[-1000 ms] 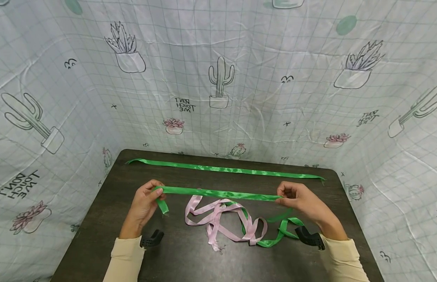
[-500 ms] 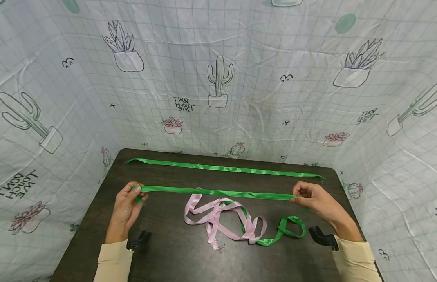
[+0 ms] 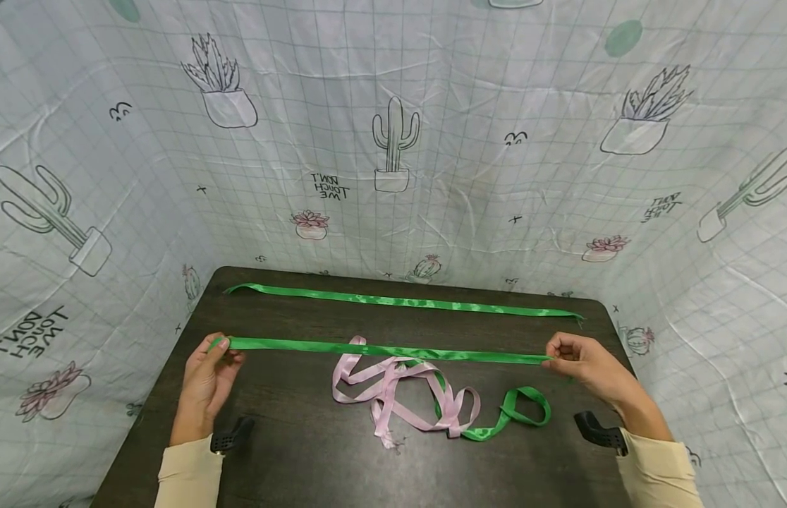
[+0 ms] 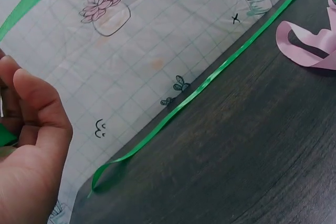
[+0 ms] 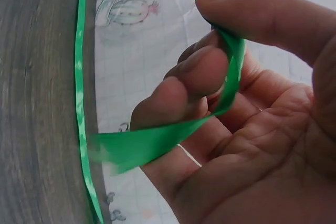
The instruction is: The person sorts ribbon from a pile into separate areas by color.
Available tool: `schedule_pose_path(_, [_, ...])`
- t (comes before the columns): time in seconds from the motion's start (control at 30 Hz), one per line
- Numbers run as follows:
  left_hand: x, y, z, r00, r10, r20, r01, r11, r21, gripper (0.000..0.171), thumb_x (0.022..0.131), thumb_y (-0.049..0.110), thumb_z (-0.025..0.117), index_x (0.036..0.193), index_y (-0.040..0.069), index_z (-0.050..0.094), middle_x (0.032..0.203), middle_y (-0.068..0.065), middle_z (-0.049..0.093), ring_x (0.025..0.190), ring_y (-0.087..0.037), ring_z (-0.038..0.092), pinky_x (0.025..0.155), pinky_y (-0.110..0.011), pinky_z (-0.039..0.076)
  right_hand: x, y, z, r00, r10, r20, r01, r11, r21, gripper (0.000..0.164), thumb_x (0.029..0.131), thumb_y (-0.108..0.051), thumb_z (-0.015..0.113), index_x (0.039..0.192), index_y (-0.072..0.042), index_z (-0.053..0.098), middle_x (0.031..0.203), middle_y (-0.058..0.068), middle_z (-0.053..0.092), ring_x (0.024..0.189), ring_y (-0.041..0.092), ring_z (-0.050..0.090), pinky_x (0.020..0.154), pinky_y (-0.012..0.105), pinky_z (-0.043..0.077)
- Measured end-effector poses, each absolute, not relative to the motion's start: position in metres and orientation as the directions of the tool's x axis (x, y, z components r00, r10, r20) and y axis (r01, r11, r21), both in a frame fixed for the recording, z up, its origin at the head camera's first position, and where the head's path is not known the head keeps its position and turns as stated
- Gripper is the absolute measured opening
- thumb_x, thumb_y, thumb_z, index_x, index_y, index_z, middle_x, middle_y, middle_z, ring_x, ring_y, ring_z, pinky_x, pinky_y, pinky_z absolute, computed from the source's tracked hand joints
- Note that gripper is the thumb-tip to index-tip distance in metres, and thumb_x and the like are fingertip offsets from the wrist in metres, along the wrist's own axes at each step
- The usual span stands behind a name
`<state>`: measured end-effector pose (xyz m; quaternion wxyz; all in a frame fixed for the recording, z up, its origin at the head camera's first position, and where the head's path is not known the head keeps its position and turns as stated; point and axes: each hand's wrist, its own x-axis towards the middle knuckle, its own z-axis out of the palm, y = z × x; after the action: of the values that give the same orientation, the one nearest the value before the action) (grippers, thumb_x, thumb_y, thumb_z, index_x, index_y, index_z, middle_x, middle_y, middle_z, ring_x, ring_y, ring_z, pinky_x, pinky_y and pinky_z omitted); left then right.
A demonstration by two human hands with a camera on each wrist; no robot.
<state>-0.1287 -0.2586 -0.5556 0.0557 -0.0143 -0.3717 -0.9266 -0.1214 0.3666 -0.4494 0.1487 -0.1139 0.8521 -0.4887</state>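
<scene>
A green satin ribbon point(image 3: 381, 350) is stretched nearly straight between both hands, above the table. Its left end is pinched by the left hand point(image 3: 206, 377) between thumb and fingers. The right hand point(image 3: 590, 370) pinches the other end, and in the right wrist view a short tail of this ribbon point(image 5: 142, 145) hangs past the curled fingers. Below the taut strip lies a loose pink ribbon point(image 3: 387, 395), tangled with another green ribbon point(image 3: 527, 420) that loops toward the right. In the left wrist view the left hand point(image 4: 39, 135) shows only partly, at the edge.
Along the table's far edge lies a separate green ribbon point(image 3: 393, 301), laid out straight. The dark wooden table point(image 3: 317, 466) is bordered by a cactus-print cloth point(image 3: 470, 176) at the back and both sides.
The hands have moved apart, left hand leftward and right hand rightward, with a longer stretch of green ribbon now between them. The tail hanging at the left hand no longer shows in the head view.
</scene>
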Motion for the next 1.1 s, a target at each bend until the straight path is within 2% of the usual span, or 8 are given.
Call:
schedule_pose_path(0.3, [-0.128, -0.268, -0.561, -0.984, -0.178, 0.003, 0.143, -0.783, 0.606, 0.025, 0.109, -0.003, 0.043, 0.097, 0.006, 0.064, 0.088, -0.005, 0.07, 0.078, -0.014, 0.066, 0.073, -0.025, 0.057, -0.119, 0.386, -0.454, -0.96, -0.221, -0.172, 0.017, 0.568, -0.823, 0.018, 0.102, -0.011, 0.067, 0.102, 0.004, 0.057, 0.077, -0.007, 0.054, 0.068, 0.013, 0.052, 0.062, 0.031, 0.045])
schedule_pose_path(0.43, [-0.128, -0.271, -0.56, -0.975, -0.215, -0.05, 0.149, -0.807, 0.571, 0.024, 0.108, -0.003, 0.047, 0.096, 0.005, 0.065, 0.087, -0.006, 0.067, 0.078, -0.016, 0.065, 0.073, -0.026, 0.057, -0.118, 0.393, -0.457, -0.968, -0.179, -0.176, 0.057, 0.528, -0.847, 0.016, 0.102, -0.01, 0.067, 0.103, 0.003, 0.058, 0.074, -0.007, 0.055, 0.068, 0.015, 0.055, 0.064, 0.031, 0.047])
schedule_pose_path(0.5, [-0.128, -0.273, -0.56, -0.972, -0.225, -0.073, 0.149, -0.822, 0.55, 0.022, 0.108, -0.004, 0.048, 0.095, 0.004, 0.065, 0.087, -0.006, 0.067, 0.078, -0.017, 0.065, 0.073, -0.027, 0.056, -0.118, 0.396, -0.461, -0.972, -0.167, -0.167, 0.07, 0.474, -0.878, 0.009, 0.102, -0.006, 0.066, 0.101, 0.0, 0.059, 0.072, -0.007, 0.055, 0.066, 0.015, 0.055, 0.063, 0.031, 0.047])
schedule_pose_path(0.6, [-0.128, -0.274, -0.56, -0.97, -0.226, -0.095, 0.144, -0.84, 0.523, 0.021, 0.108, -0.003, 0.048, 0.095, 0.003, 0.063, 0.087, -0.007, 0.067, 0.078, -0.018, 0.064, 0.073, -0.028, 0.056, -0.118, 0.401, -0.468, -0.974, -0.173, -0.15, 0.089, 0.316, -0.944, 0.005, 0.102, 0.0, 0.062, 0.099, -0.004, 0.062, 0.073, -0.007, 0.058, 0.067, 0.012, 0.057, 0.064, 0.03, 0.05])
schedule_pose_path(0.73, [-0.129, -0.275, -0.559, -0.965, -0.235, -0.113, 0.153, -0.862, 0.484, 0.018, 0.108, -0.002, 0.049, 0.096, 0.004, 0.061, 0.088, -0.008, 0.067, 0.078, -0.019, 0.063, 0.073, -0.029, 0.055, -0.116, 0.404, -0.477, -0.975, -0.197, -0.1, 0.094, 0.036, -0.995, 0.02, 0.105, 0.007, 0.053, 0.1, -0.007, 0.066, 0.086, -0.006, 0.068, 0.078, 0.009, 0.067, 0.074, 0.025, 0.057])
schedule_pose_path(0.83, [-0.13, -0.275, -0.56, -0.963, -0.241, -0.123, 0.163, -0.88, 0.447, 0.016, 0.107, -0.003, 0.05, 0.096, 0.003, 0.059, 0.089, -0.009, 0.067, 0.078, -0.02, 0.064, 0.074, -0.029, 0.055, -0.114, 0.401, -0.482, -0.982, -0.179, -0.054, 0.087, -0.182, -0.979, 0.029, 0.106, 0.009, 0.047, 0.103, -0.007, 0.07, 0.102, -0.002, 0.071, 0.092, 0.012, 0.072, 0.086, 0.025, 0.059])
schedule_pose_path(0.97, [-0.131, -0.275, -0.562, -0.962, -0.24, -0.127, 0.172, -0.901, 0.398, 0.017, 0.107, -0.003, 0.048, 0.096, 0.003, 0.059, 0.089, -0.01, 0.067, 0.079, -0.021, 0.065, 0.074, -0.03, 0.056, -0.115, 0.391, -0.488, -0.992, -0.125, -0.007, 0.071, -0.516, -0.854, 0.035, 0.108, 0.011, 0.039, 0.104, 0.0, 0.072, 0.108, 0.007, 0.073, 0.099, 0.021, 0.074, 0.093, 0.032, 0.06])
schedule_pose_path(1.1, [-0.135, -0.271, -0.565, -0.961, -0.229, -0.157, 0.172, -0.934, 0.314, 0.019, 0.106, -0.005, 0.049, 0.094, 0.002, 0.061, 0.088, -0.011, 0.066, 0.079, -0.023, 0.065, 0.075, -0.033, 0.058, -0.12, 0.378, -0.497, -0.998, -0.068, 0.016, 0.041, -0.755, -0.655, 0.04, 0.11, 0.007, 0.032, 0.093, 0.003, 0.067, 0.101, 0.014, 0.073, 0.097, 0.027, 0.07, 0.093, 0.036, 0.058])
